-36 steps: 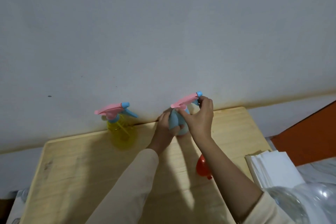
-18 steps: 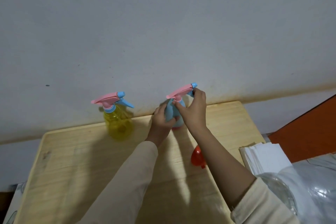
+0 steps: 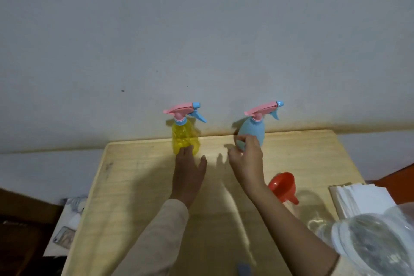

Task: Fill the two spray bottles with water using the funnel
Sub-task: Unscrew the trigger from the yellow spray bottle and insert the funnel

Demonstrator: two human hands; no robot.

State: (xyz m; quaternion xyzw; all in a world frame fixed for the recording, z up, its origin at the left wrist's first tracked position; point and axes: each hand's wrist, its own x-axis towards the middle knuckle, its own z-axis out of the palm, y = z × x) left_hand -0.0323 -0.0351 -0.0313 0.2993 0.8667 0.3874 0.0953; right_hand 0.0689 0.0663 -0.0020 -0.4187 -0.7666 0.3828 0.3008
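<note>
Both spray bottles upright at the table's (image 3: 134, 197) far edge, by the wall, pink trigger heads on, nozzles pointing right. Yellow bottle (image 3: 184, 139) sits left of the middle of that edge, blue bottle (image 3: 253, 130) right of it, clear gap between them.

Left hand (image 3: 189, 172): fingers straight and spread, thumb out, fingertips at the yellow bottle's base, holding nothing.

Right hand (image 3: 246, 159): fingers loosely curled in front of the blue bottle's lower body. Blurry there, so I can't tell if it's pinching the bottle or just off it.

Funnel (image 3: 283, 186), red, lies on its side near the right edge, just beside the right wrist, spout toward the near right corner.

Clear plastic container (image 3: 376, 246) at the near right corner, white paper stack (image 3: 363, 199) just behind it.
</note>
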